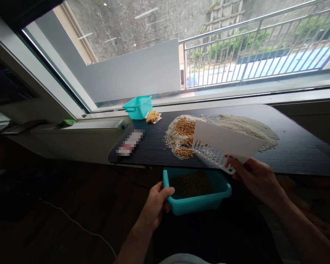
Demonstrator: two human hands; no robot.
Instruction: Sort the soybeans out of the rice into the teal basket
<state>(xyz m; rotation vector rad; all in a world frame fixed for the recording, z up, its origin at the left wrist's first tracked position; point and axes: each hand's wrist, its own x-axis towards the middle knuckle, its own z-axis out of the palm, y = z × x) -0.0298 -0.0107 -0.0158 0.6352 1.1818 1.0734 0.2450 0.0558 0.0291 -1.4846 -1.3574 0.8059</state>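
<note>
My left hand (pixel 155 205) grips the left rim of a turquoise plastic basin (pixel 198 206), which sits below the table's front edge with a layer of soybeans (pixel 194 184) inside. In my right hand (pixel 257 178) is a white plastic board with a row of slots (pixel 225 139), pinched near its slotted lower edge and tilted over the table. The board's left end is by a mixed heap of soybeans (pixel 184 126) and white rice (pixel 170 134). Partly behind the board spreads a larger pile of rice (pixel 244 126).
A second turquoise basin (pixel 139 107) stands at the table's far left corner, with a yellowish crumpled item (pixel 153 116) on white paper beside it. A blurred-out flat object (pixel 130 143) lies on the dark table (pixel 299 150). Behind are a window and a radiator (pixel 96 125).
</note>
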